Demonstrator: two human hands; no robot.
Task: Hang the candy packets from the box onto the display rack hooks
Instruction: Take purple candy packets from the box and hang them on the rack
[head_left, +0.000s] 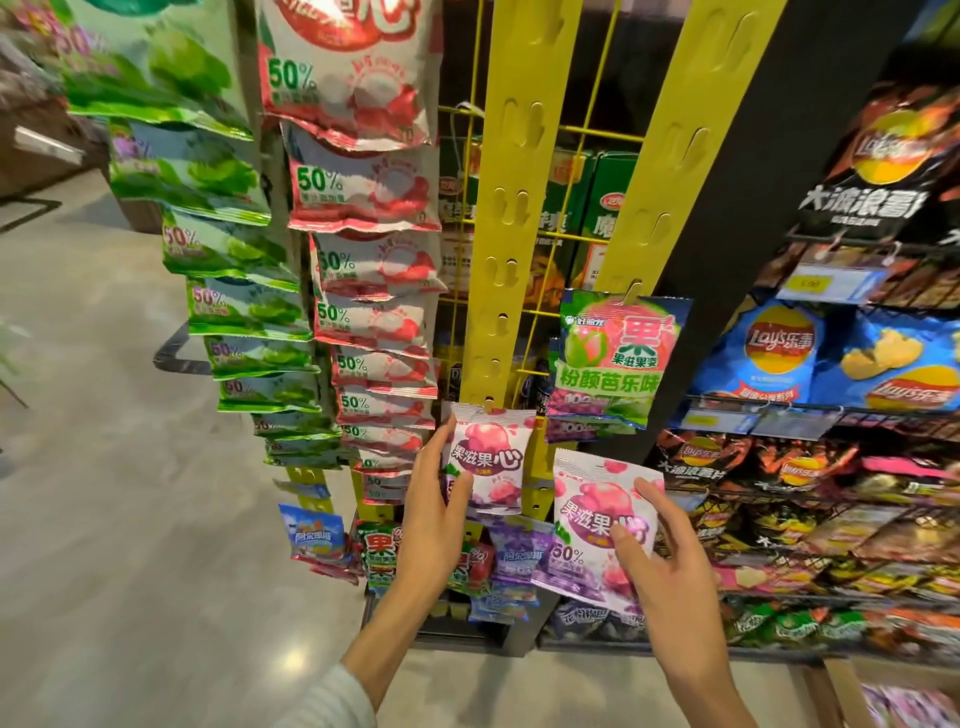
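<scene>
A pink-and-white candy packet (491, 460) hangs from a hook low on the middle yellow rack strip (501, 208). My left hand (434, 514) holds this packet by its left edge and lower corner. My right hand (662, 566) grips a second pink-and-white packet (597, 525), tilted, just right of and below the first. A green-and-pink packet (618, 358) hangs on the right yellow strip (670, 156). The box is mostly hidden; only a corner with purple packets (904, 701) shows at the bottom right.
Columns of green packets (228, 244) and red-and-white packets (374, 249) hang to the left. Chip bags (852, 358) fill wire shelves on the right. More candy packets (514, 561) hang below the hands. Grey floor (130, 519) spreads to the left.
</scene>
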